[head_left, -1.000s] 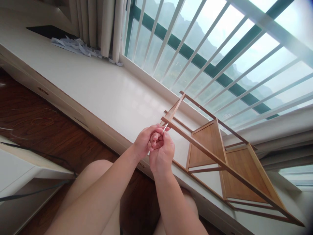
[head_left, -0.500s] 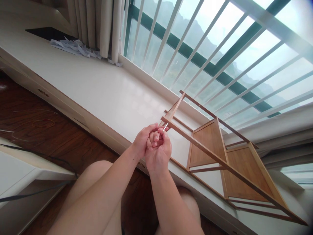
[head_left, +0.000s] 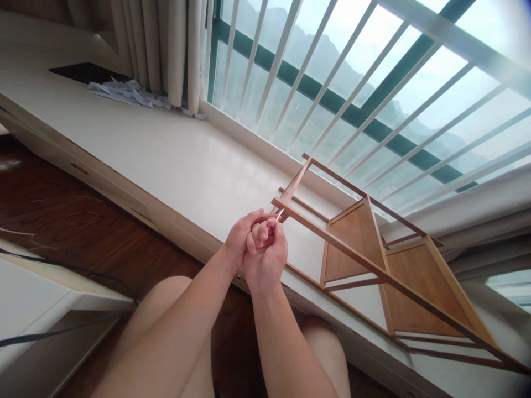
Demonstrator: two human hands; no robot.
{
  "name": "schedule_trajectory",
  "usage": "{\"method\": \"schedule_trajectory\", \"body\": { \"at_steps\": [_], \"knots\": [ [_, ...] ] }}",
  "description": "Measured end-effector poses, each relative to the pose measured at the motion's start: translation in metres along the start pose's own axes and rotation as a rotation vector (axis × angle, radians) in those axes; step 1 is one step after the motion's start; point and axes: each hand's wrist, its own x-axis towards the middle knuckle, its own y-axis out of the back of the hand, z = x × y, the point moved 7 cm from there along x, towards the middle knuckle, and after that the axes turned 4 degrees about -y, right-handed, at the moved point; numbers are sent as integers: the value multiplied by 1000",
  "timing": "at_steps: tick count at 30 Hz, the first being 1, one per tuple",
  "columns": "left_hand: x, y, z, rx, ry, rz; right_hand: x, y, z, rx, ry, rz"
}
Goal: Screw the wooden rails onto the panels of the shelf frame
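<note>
A wooden shelf frame (head_left: 357, 254) lies tilted on the white window ledge, with its end rail close to my hands. My right hand (head_left: 265, 260) is turned palm up, its fingers curled and its thumb pressed on a thin shiny metal rod (head_left: 279, 215). The rod points up toward the frame's near corner; its lower end is hidden in the fingers. Against the right hand's far side, my left hand (head_left: 239, 237) is closed, its fingertips reaching toward the same corner. Whatever the left fingers hold is mostly hidden behind the right hand.
A white ledge (head_left: 166, 160) with drawers below runs under the barred window (head_left: 315, 72). Crumpled white sheets (head_left: 124, 92) and a flat black item (head_left: 85, 72) lie by the curtain (head_left: 160, 50). A white cabinet (head_left: 50, 298) with dark straps stands at lower left.
My view has shifted slightly. Both hands stay together at the frame's corner, and the metal rod keeps nearly the same place and slant.
</note>
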Motion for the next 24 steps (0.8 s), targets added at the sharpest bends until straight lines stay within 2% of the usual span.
{"method": "schedule_trajectory", "body": {
  "at_steps": [6, 10, 16, 20, 24],
  "knots": [
    [1, 4, 2, 189, -88, 43, 1, 3, -9, -215, -9, -34],
    [-1, 2, 0, 277, -92, 93, 2, 10, -13, -319, -55, -36],
    [2, 4, 0, 351, -115, 141, 4, 7, -20, -298, -108, -14],
    [5, 6, 1, 341, -149, 155, 4, 5, -24, -290, -147, 29],
    [4, 6, 4, 334, -189, 179, 6, 4, -25, -233, -163, 17]
  ]
}}
